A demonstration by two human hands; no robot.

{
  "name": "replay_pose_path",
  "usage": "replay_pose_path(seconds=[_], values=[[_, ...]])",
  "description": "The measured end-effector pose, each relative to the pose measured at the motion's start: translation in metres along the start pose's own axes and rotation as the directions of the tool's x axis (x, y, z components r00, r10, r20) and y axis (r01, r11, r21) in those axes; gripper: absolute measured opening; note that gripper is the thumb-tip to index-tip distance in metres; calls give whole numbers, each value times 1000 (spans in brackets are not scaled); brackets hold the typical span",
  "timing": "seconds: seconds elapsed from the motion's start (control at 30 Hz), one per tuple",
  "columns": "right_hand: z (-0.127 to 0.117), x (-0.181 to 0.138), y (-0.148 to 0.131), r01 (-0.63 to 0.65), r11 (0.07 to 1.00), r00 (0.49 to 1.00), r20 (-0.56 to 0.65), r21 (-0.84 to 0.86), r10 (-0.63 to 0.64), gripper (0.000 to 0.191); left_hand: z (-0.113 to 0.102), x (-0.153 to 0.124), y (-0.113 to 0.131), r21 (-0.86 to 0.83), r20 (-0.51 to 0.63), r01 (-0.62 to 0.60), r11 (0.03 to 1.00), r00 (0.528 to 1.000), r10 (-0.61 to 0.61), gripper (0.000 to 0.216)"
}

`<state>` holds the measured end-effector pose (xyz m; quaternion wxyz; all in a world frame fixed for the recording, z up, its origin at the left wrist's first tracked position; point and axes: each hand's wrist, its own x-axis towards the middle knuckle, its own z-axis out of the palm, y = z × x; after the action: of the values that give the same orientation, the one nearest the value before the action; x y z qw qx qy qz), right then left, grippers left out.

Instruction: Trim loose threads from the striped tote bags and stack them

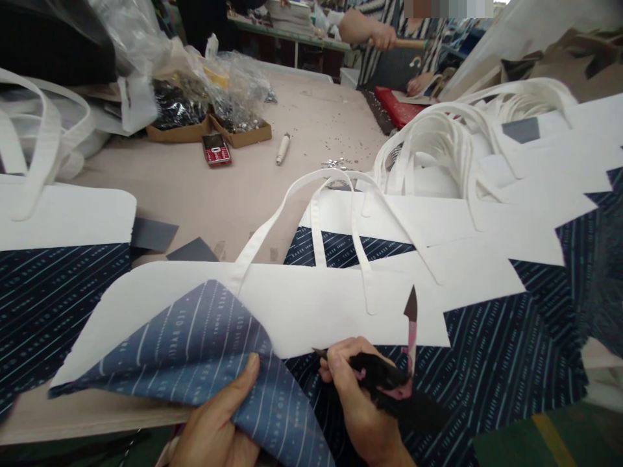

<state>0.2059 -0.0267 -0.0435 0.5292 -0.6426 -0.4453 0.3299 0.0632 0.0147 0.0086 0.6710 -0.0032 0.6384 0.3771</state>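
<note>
My left hand (221,415) grips a folded-back flap of navy printed fabric (214,344), its thumb on top. Blue-grey underside with reversed lettering shows on the flap. Beneath it lies a white panel (311,305) with a white strap handle (263,233) rising from its upper edge. In my right hand (360,395) is a pair of scissors (411,337) with black and pink parts. One pointed blade stands up to the right, and a dark tip pokes out past my fingertips. The right hand is over the dark fabric, just below the white panel.
More white panels with strap handles (452,149) overlap at the right. Another panel (63,214) lies at the left. Open boxes (243,133) with plastic bags, a red phone (216,150), a pale marker-like stick (283,149) and small metal bits occupy the table. Opposite, another person's hand (382,35) holds a wooden handle.
</note>
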Motion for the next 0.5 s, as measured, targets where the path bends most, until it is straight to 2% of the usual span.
replay_pose_path(seconds=[0.27,0.5], values=[[0,0,1,29,997,998,50,-65,-26,27,-3,3,-1,9,-43,-15,1000,999,15,36],[0,1,0,41,992,997,71,-119,-33,26,-8,5,-2,-48,2,20,999,1000,-20,38]])
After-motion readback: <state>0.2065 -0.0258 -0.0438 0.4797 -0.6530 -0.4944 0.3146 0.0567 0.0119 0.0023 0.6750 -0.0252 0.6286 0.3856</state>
